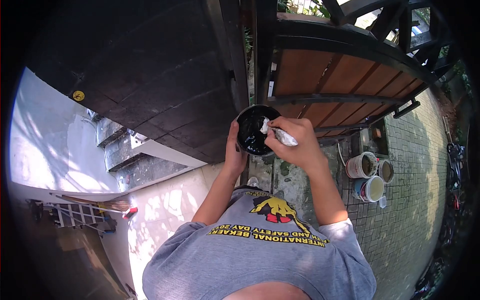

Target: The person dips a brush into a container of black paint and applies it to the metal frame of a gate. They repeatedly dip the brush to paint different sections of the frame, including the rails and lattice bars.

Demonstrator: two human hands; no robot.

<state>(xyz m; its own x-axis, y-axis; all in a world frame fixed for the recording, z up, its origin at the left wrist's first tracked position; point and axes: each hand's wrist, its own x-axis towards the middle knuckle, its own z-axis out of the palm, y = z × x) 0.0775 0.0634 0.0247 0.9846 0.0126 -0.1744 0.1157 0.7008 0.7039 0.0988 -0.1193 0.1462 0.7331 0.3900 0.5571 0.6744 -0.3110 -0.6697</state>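
In front of my chest my left hand (235, 150) is wrapped round the left side of a round paint tin (248, 145) with glossy black paint inside. Between the fingers of my right hand (300, 142) is a paintbrush with a white, stained handle (285, 137). The brush points down into the tin, near its right inner side. Its bristle end is hard to make out against the dark paint.
A dark gate panel (165, 75) fills the upper left. At the right stands a black-framed gate with brown wooden slats (310, 75). Several buckets (369, 189) stand on the paving (415, 150). Stone steps (122, 152) and a folded ladder (80, 215) are at left.
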